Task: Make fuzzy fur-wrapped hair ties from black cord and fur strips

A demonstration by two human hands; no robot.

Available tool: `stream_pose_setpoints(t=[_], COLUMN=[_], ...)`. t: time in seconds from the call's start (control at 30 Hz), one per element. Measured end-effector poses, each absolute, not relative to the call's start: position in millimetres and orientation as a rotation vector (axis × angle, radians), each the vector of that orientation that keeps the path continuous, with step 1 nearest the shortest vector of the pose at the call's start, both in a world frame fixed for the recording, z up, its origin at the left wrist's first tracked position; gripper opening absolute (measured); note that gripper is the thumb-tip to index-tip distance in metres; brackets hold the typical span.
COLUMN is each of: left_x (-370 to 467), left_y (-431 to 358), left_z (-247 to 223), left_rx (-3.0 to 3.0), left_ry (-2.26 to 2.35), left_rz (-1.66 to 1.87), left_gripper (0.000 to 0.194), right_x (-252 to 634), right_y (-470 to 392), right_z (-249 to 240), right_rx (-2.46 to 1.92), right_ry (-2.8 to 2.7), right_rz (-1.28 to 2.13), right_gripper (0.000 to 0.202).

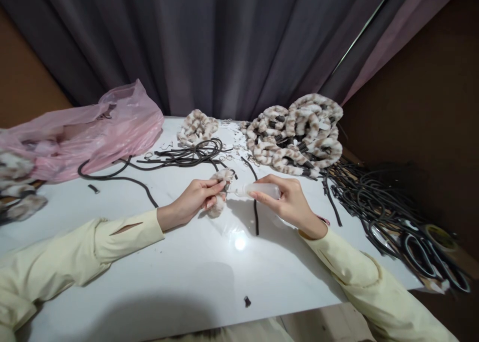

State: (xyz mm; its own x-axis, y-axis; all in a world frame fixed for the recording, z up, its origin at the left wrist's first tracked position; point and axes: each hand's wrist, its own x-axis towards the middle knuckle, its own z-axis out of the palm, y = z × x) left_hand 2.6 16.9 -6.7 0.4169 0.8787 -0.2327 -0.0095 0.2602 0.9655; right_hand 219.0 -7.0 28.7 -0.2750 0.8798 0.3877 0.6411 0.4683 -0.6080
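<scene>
Near the middle of the white table (187,277), my left hand (202,197) pinches a fluffy white-and-brown piece (216,208), which shows above and below the fingers. My right hand (286,197) is wrapped round a translucent white squeeze bottle (267,189) lying roughly level. The bottle's narrow tip points left and meets the fluffy piece by my left fingertips; whether it touches cannot be made out. A short black cord (256,212) lies on the table under the bottle.
Fluffy rings (295,132) are piled at the back right, with a smaller bundle (197,126) at the back middle. Black cords (194,154) lie behind my hands, more (374,197) at the right edge. A pink plastic bag (93,132) sits back left. A small black piece (247,301) lies near the front edge.
</scene>
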Motion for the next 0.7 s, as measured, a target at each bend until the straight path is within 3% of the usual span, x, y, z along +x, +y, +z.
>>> stream_pose_setpoints(t=[0.7], left_x=[2.6], left_y=[17.2], left_z=[-7.7], left_rx=[1.153], left_ry=[0.965], left_rz=[0.745], left_gripper=[0.035], right_x=[218.9], right_y=[-7.7], right_z=[28.7], right_rx=[-1.236], right_ry=[-2.022], right_rz=[0.435], right_gripper=[0.022])
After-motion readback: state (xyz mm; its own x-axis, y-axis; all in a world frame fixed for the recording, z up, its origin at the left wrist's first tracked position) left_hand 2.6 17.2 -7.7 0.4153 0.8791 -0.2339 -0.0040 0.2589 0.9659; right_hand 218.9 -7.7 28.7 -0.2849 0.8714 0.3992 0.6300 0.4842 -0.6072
